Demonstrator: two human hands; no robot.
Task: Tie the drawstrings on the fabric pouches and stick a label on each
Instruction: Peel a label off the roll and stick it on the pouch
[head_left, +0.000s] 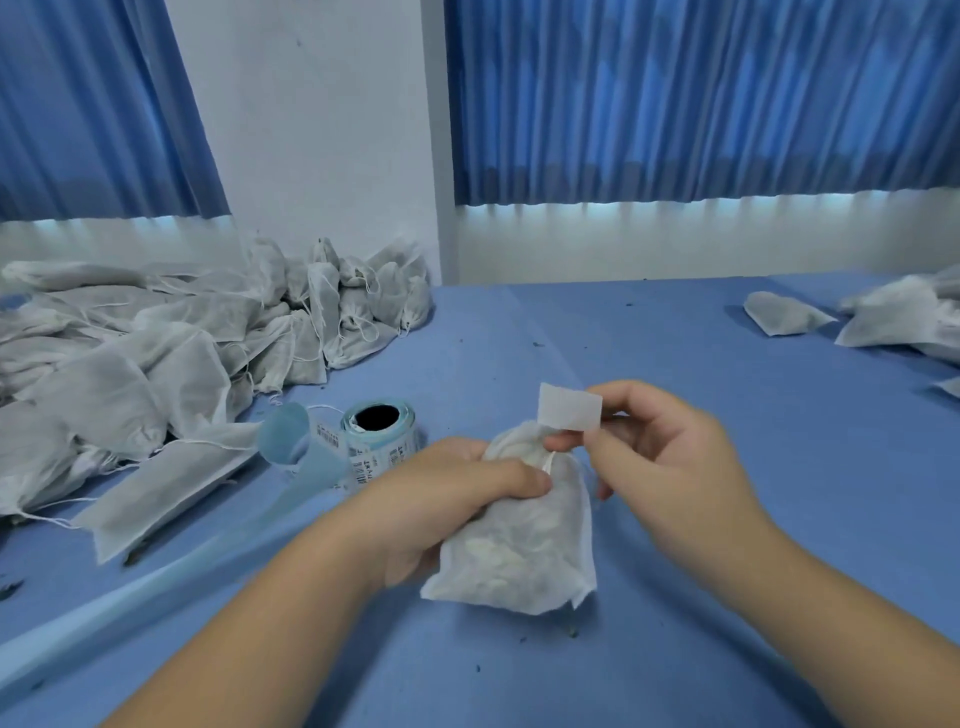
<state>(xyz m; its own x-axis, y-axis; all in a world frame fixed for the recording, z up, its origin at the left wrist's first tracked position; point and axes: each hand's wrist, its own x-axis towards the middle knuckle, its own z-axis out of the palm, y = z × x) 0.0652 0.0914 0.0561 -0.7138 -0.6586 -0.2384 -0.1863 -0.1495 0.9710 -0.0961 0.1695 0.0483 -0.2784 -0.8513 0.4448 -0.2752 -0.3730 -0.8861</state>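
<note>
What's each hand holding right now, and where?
Left hand grips the pouch near its neck; right hand pinches the label by its lower edge.

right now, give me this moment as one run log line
step: labelling | left hand: grips pouch | right hand: pinches label above pouch neck | label roll: left of pouch

It looked like a small hand-packing workroom. A blue-covered tabletop (675, 364) carried a big heap of filled white pouches (156, 364) at the far left, a smaller pile (893, 317) at the far right, and a roll of barcode labels (379, 431). Blue curtains (701, 104) hung beside a white wall (311, 130).
</note>
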